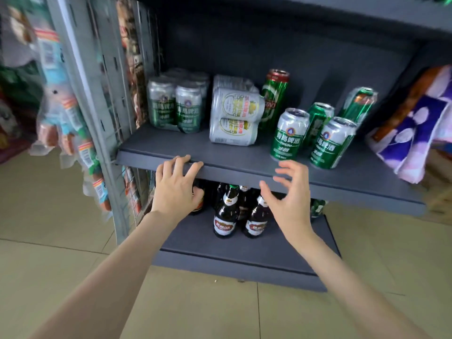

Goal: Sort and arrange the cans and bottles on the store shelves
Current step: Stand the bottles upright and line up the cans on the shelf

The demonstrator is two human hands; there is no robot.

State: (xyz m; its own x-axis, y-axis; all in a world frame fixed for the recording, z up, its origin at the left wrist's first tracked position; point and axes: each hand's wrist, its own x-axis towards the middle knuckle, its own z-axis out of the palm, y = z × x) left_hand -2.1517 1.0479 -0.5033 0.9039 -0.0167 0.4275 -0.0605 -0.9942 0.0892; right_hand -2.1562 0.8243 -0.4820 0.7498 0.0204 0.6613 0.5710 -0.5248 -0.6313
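Grey metal makes up the middle shelf [244,152] before you, and a lower shelf [244,248] of the same grey sits beneath it.

Two shrink-wrapped packs stand toward the middle shelf's left end: a green-and-silver can pack [177,104] near the left edge, and just beside it a silver pack [236,111] lying on its side with yellow print. How many cans each pack holds you cannot count through the wrap.

Five loose cans fill the middle and right part: one tall green can [274,99] touching the silver pack, two silver-topped green cans [288,134] [333,143] near the front edge, one darker green can [318,121] between and behind them, and one wrapped green can [360,104] tilted at the rear right.

On the lower shelf, at least four dark bottles [226,211] stand under the middle shelf's front edge; more may be hidden.

Your left hand [177,187] rests its fingers [182,162] on the middle shelf's front edge, holding nothing. Your right hand [288,194] hovers in front of that edge, its fingers [287,167] spread wide and loosely curved, just below the nearest front can.
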